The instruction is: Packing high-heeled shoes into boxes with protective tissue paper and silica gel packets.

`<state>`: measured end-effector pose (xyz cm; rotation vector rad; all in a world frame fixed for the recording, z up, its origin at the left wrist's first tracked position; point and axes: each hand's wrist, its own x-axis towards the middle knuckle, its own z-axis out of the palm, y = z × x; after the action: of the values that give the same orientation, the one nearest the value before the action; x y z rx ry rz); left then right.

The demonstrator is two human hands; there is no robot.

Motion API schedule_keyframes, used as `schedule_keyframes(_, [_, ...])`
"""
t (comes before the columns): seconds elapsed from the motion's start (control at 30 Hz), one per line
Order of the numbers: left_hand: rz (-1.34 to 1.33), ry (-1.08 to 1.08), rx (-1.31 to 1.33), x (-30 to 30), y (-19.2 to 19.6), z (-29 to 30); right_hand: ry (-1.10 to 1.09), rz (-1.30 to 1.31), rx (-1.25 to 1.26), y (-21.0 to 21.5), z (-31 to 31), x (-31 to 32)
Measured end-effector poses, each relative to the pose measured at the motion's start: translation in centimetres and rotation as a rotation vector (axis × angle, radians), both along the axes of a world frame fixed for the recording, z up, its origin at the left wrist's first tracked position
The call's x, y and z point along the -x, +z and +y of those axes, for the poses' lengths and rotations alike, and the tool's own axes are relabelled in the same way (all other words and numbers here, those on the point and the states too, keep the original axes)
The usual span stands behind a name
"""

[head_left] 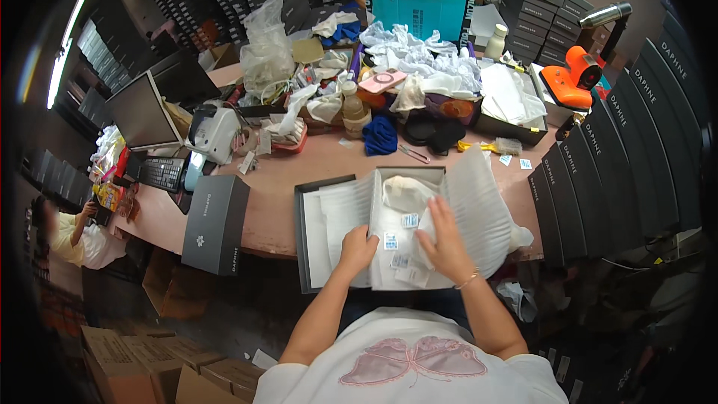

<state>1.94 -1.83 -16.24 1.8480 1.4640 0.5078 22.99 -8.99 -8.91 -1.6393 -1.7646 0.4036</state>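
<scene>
An opened shoebox [410,170] with a white inside lies at the table's front edge. Its dark lid [304,247] is at its left, lined with pale foam sheet [345,206]. Several small white-and-blue packets [391,241] lie inside, beside white wrapping paper [404,193] around something I cannot make out. My left hand [357,248] is closed on the box's left edge, where foam also lies. My right hand [447,245] rests with fingers stretched out on the white paper along the box's right side. Another foam sheet [479,217] spreads out over that side.
A closed grey shoebox [213,221] stands at the left. Stacked dark shoeboxes [583,179] rise at the right. Behind lie a brush [497,146], blue cloth [380,136], tweezers [413,153] and heaped white paper [419,56]. A person [82,236] sits far left.
</scene>
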Motion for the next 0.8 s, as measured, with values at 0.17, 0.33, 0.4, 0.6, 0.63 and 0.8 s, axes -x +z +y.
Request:
schedule_keyframes(0.17, [-0.301, -0.011, 0.249, 0.9, 6.6, -2.0, -0.094, 0.751, 0.282, -0.7, -3.4, -6.6])
schedule_keyframes(0.33, [-1.135, 0.207, 0.517, -2.6, 2.4, -5.2, -0.066, 1.172, 0.203, -2.2, -3.5, -5.7])
schedule_keyframes(0.4, [-1.13, 0.195, 0.592, -2.2, -0.7, -4.6, -0.084, 1.192, 0.291, -2.2, -1.8, -5.1])
schedule_keyframes(0.6, [-0.607, 0.18, 0.15, -0.7, -2.8, -4.3, -0.134, -0.015, -0.062, -6.1, 3.1, -4.4])
schedule_keyframes(0.63, [-0.569, 0.191, 0.007, -1.0, -0.8, -4.7, -0.071, 0.031, -0.122, -4.0, 3.9, -3.8])
schedule_keyframes(0.8, [-0.585, 0.046, -0.114, -1.4, 3.0, -5.6, 0.093, -0.327, 0.563, -5.7, 9.7, -0.5])
